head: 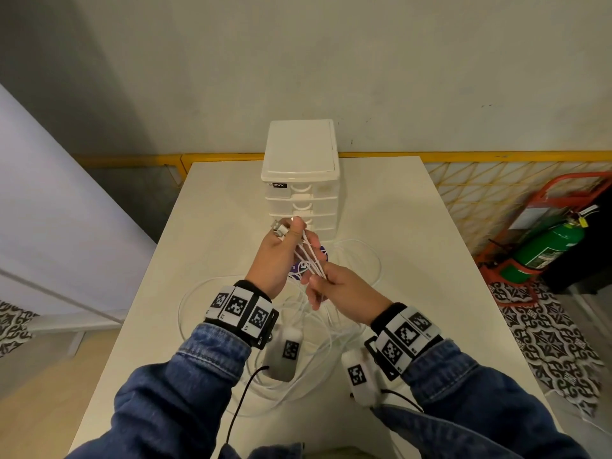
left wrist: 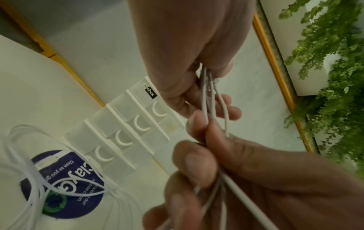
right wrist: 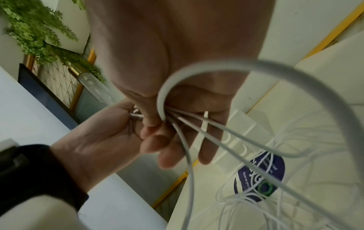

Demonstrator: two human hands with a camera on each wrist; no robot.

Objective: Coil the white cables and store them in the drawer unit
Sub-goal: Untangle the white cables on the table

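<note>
Both hands are raised above the white table, in front of the white drawer unit, whose drawers are all shut. My left hand pinches the plug ends of the white cables between thumb and fingers. Several strands run taut from there down to my right hand, which grips them a little lower and nearer to me. The rest of the cable lies in loose loops on the table under my wrists. In the left wrist view the strands pass from my left fingers into the right hand's fingers.
A round purple sticker lies on the table just before the drawer unit, under cable loops. A green fire extinguisher in a red stand is on the floor at right. A yellow rail runs behind the table.
</note>
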